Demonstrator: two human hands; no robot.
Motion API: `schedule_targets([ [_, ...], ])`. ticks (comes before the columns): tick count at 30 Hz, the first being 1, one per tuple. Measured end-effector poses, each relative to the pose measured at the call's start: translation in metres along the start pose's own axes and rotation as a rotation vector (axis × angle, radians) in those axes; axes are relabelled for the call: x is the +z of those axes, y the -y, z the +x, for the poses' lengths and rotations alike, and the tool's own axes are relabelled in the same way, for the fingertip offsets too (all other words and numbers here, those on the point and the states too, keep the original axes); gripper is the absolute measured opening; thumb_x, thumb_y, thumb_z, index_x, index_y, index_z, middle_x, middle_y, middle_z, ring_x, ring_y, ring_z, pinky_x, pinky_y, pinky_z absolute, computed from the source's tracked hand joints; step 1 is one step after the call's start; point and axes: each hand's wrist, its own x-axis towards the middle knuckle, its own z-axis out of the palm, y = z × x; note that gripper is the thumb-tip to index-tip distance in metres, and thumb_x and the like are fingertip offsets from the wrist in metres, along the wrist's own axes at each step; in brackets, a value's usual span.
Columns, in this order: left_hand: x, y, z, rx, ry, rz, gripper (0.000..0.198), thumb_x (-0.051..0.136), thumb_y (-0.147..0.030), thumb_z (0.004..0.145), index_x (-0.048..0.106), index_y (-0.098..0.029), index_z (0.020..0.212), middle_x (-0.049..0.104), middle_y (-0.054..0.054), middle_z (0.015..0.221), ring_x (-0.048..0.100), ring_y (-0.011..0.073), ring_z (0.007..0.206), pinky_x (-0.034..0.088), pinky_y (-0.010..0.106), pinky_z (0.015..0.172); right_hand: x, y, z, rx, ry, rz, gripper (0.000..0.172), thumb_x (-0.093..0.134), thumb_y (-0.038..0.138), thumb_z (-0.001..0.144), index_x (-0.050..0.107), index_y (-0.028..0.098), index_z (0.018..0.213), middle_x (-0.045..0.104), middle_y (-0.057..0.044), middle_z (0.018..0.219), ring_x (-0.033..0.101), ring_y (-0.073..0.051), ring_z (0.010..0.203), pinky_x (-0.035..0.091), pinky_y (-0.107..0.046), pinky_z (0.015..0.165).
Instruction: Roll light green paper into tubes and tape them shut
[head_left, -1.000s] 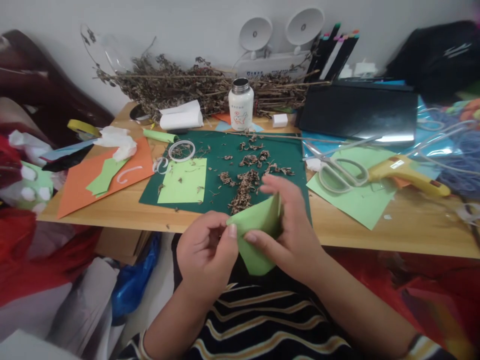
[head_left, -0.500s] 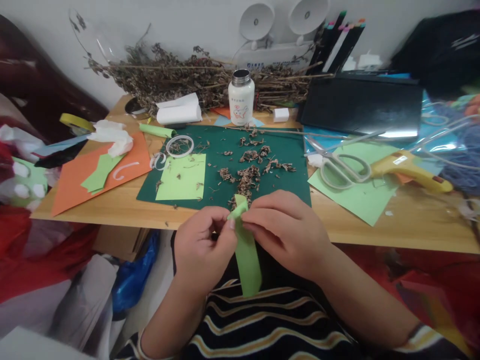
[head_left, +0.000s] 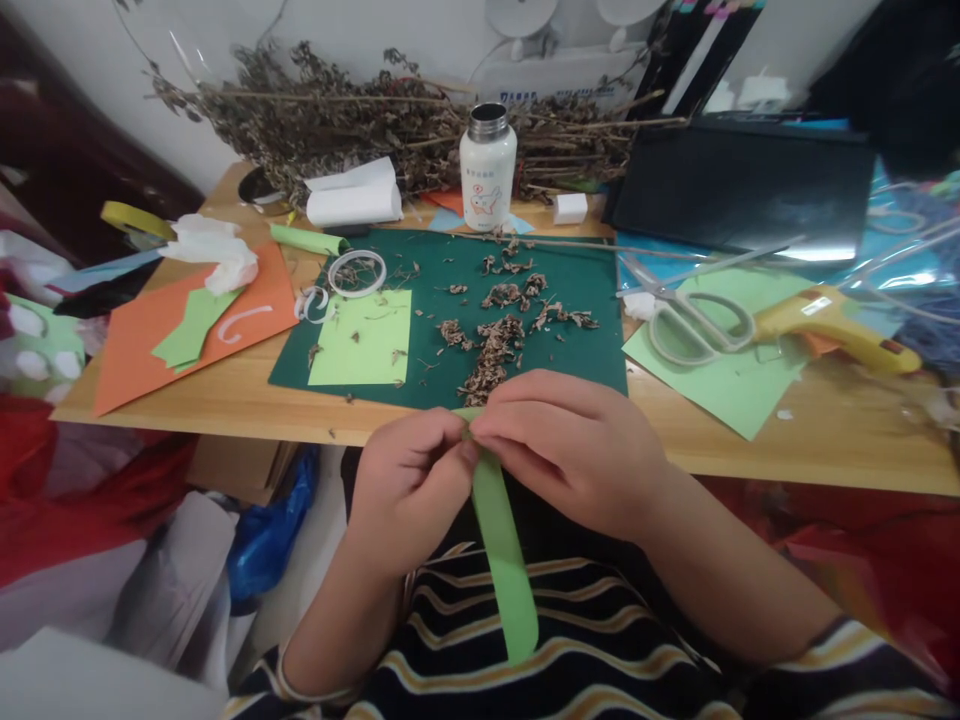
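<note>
My left hand point(head_left: 409, 482) and my right hand point(head_left: 574, 440) meet just below the near edge of the wooden table point(head_left: 810, 440). Both pinch the top end of a light green paper strip point(head_left: 501, 545), which hangs down over my striped shirt point(head_left: 525, 660). The fingers of both hands are closed on it. Right behind the hands lies a dark green cutting mat point(head_left: 577, 350) with a pile of dried plant bits point(head_left: 491, 350) and a light green paper square point(head_left: 362, 338).
White scissors point(head_left: 686, 325) and a yellow glue gun point(head_left: 832, 325) lie on green paper at right. An orange sheet point(head_left: 142, 335) sits at left, a tape ring point(head_left: 358, 273) near it. A white bottle point(head_left: 487, 178), dried branches point(head_left: 337, 120) and a black tablet point(head_left: 739, 190) stand behind.
The green paper, held wide and folded a second ago, is now a narrow strip hanging longer from my fingertips. My hands have drawn closer together, and the view has tilted down slightly.
</note>
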Motion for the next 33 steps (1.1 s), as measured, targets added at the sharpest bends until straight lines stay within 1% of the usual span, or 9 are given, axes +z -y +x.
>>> schedule_targets([
  [2,-0.001,-0.001,0.001,0.002,0.031,0.010,0.023,0.048,-0.014,0.072,0.047,-0.017,0.049,0.040,-0.005,0.042,0.036,0.0060,0.040,0.029,0.019,0.038,-0.002,0.001,0.001,0.030,0.046,-0.013,0.018,0.045,0.017,0.082,0.059,0.020,0.070,0.064,0.000,0.074,0.057,-0.010,0.067,0.047,-0.020,0.059],
  [4,-0.001,-0.001,0.001,-0.005,0.054,0.009,0.023,0.047,-0.014,0.071,0.046,-0.017,0.048,0.040,-0.005,0.042,0.035,0.0062,0.039,0.029,0.019,0.038,-0.003,0.001,0.002,0.025,0.075,-0.020,0.019,0.044,0.017,0.082,0.059,0.020,0.070,0.064,0.000,0.074,0.057,-0.010,0.065,0.046,-0.020,0.058],
  [9,-0.001,-0.003,0.002,-0.053,0.102,-0.043,0.022,0.047,-0.014,0.070,0.045,-0.017,0.048,0.039,-0.005,0.039,0.034,0.0063,0.039,0.029,0.019,0.038,-0.002,-0.002,0.002,-0.174,-0.013,-0.121,0.025,0.040,0.017,0.085,0.060,0.019,0.069,0.064,-0.001,0.070,0.055,-0.011,0.062,0.045,-0.022,0.054],
  [12,-0.001,-0.005,0.003,-0.074,0.138,-0.045,0.020,0.045,-0.013,0.070,0.045,-0.017,0.049,0.038,-0.006,0.040,0.034,0.0062,0.039,0.029,0.018,0.038,-0.002,-0.005,0.001,-0.234,-0.037,-0.144,0.027,0.039,0.016,0.085,0.060,0.018,0.070,0.064,-0.001,0.069,0.056,-0.011,0.061,0.046,-0.022,0.053],
  [17,-0.001,-0.006,0.002,-0.066,0.158,0.021,0.020,0.044,-0.013,0.070,0.043,-0.017,0.050,0.036,-0.006,0.042,0.032,0.0058,0.041,0.027,0.018,0.039,-0.003,-0.008,0.000,-0.247,-0.013,-0.145,0.027,0.038,0.018,0.087,0.062,0.019,0.075,0.066,-0.001,0.073,0.057,-0.011,0.064,0.048,-0.022,0.058],
  [23,-0.006,-0.010,0.004,-0.034,0.293,0.101,0.019,0.044,-0.016,0.073,0.045,-0.016,0.054,0.040,-0.005,0.049,0.034,0.0059,0.046,0.031,0.017,0.042,-0.008,-0.008,-0.003,-0.239,0.034,-0.104,0.025,0.040,0.017,0.087,0.062,0.019,0.076,0.066,-0.001,0.074,0.057,-0.010,0.067,0.050,-0.020,0.062],
  [25,-0.006,-0.011,0.004,-0.058,0.330,0.077,0.019,0.044,-0.017,0.073,0.044,-0.017,0.054,0.040,-0.006,0.047,0.035,0.0054,0.043,0.030,0.016,0.040,-0.008,-0.008,-0.005,-0.246,0.034,-0.079,0.024,0.040,0.015,0.087,0.061,0.018,0.076,0.066,-0.001,0.075,0.057,-0.011,0.067,0.049,-0.021,0.062],
  [28,-0.005,-0.009,0.003,-0.137,0.368,-0.004,0.018,0.045,-0.017,0.072,0.044,-0.017,0.054,0.043,-0.006,0.044,0.038,0.0054,0.040,0.031,0.016,0.037,-0.006,-0.008,-0.009,-0.247,0.032,-0.072,0.022,0.040,0.015,0.086,0.059,0.017,0.075,0.066,-0.002,0.074,0.058,-0.012,0.065,0.049,-0.022,0.058],
  [33,-0.001,-0.005,0.000,-0.283,0.390,-0.168,0.015,0.047,-0.017,0.072,0.047,-0.018,0.057,0.046,-0.006,0.044,0.043,0.0061,0.037,0.033,0.015,0.034,-0.002,-0.008,-0.014,-0.212,0.040,-0.074,0.020,0.039,0.016,0.085,0.055,0.018,0.073,0.062,-0.002,0.069,0.057,-0.012,0.064,0.049,-0.022,0.056],
])
